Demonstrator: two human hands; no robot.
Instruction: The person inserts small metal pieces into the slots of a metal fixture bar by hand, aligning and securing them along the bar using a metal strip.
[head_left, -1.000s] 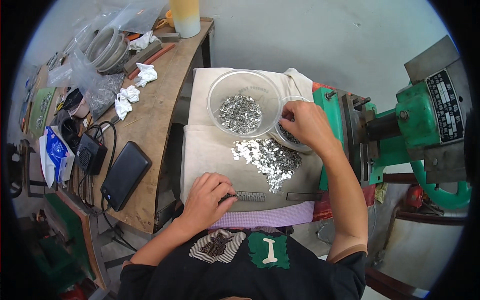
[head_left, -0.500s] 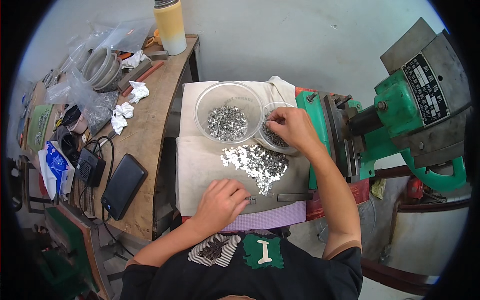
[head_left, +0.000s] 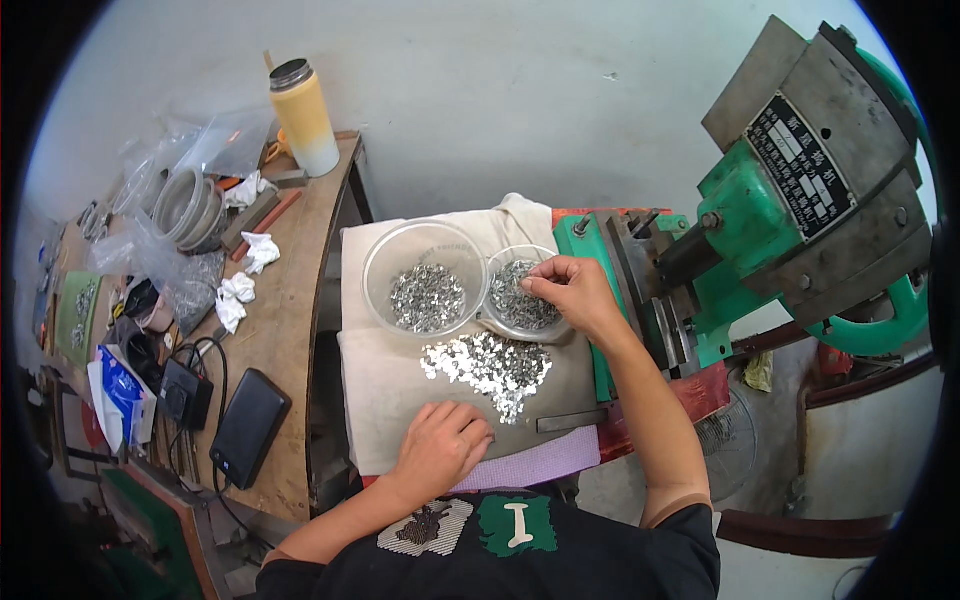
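I see my right hand (head_left: 572, 289) over a small round tub of clear plastic (head_left: 515, 334). My thumb and pointing finger are close together, above lots of tiny silver metal bits (head_left: 512, 302) inside it. I cannot tell if a bit is pinched between them.

My left hand (head_left: 440, 445) is low on the cream cloth (head_left: 372, 420), to the left of my right hand and nearer to my body. Its fingers are curled down, so I cannot tell if it holds anything.

Just past my left fingers is a loose pile of flat, shiny silver metal pieces (head_left: 497, 365). This pile is below my right hand and to its left. A big round tub of clear plastic (head_left: 408, 243), with more silver bits (head_left: 427, 300) in it, is left of my right hand, just beside the small tub.

A long, flat, dark metal bar (head_left: 570, 422) lies to the right of my left hand. A purple strip of bumpy cloth (head_left: 540, 460) is near that hand too, on the side by my body. To the right of my right hand is a big green and grey metal machine (head_left: 752, 185).
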